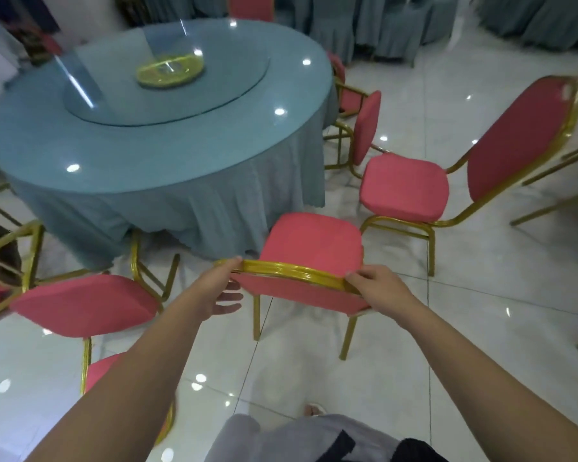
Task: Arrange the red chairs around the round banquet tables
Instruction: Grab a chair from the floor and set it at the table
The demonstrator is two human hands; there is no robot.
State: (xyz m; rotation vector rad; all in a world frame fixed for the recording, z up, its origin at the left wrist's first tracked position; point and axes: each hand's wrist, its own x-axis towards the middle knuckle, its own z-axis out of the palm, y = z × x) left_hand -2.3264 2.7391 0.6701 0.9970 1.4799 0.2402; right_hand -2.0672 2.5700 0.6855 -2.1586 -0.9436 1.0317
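Hands, left hand (219, 288) and right hand (377, 285), grip the chair (314, 241) top to push it to the desk (147, 151).

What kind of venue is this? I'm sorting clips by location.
Most likely a banquet hall or restaurant function room: a round table draped in blue-grey cloth with a glass turntable, red padded chairs with gold frames around it, and more draped furniture on a glossy tiled floor.

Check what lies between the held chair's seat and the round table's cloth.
Head view: only bare white floor tile lies between the held chair, gripped at its back rail by the left hand and right hand, and the round table.
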